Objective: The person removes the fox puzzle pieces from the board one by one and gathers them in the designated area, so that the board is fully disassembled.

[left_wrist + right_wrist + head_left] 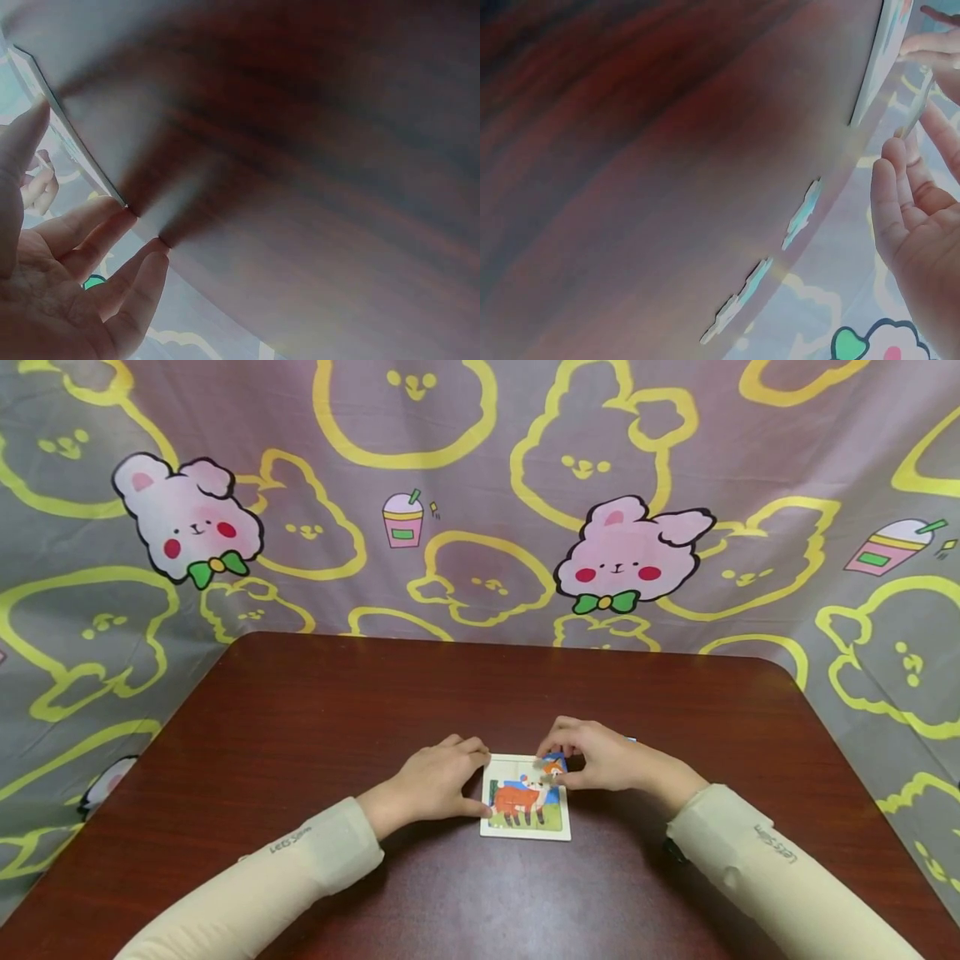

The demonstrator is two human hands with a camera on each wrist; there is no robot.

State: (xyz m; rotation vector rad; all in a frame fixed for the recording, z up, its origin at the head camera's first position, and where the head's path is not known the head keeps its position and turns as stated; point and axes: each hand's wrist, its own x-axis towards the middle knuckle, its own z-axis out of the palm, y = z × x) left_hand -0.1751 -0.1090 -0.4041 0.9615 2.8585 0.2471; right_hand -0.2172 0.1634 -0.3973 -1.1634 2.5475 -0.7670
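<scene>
A square jigsaw puzzle board with a pale frame lies on the table, showing an orange animal with dark legs on green. My left hand rests along its left side, thumb near the lower corner and fingertips at the upper one. In the left wrist view, its fairly straight fingers touch the board's edge. My right hand pinches a puzzle piece with an orange animal face and blue on it, over the board's upper right. From the right wrist, this piece appears tilted edge-on between thumb and fingers.
Two loose puzzle pieces, one nearer the board and another farther off, lie flat on the tabletop in the right wrist view. The dark reddish table ends at a patterned cloth behind and at both sides.
</scene>
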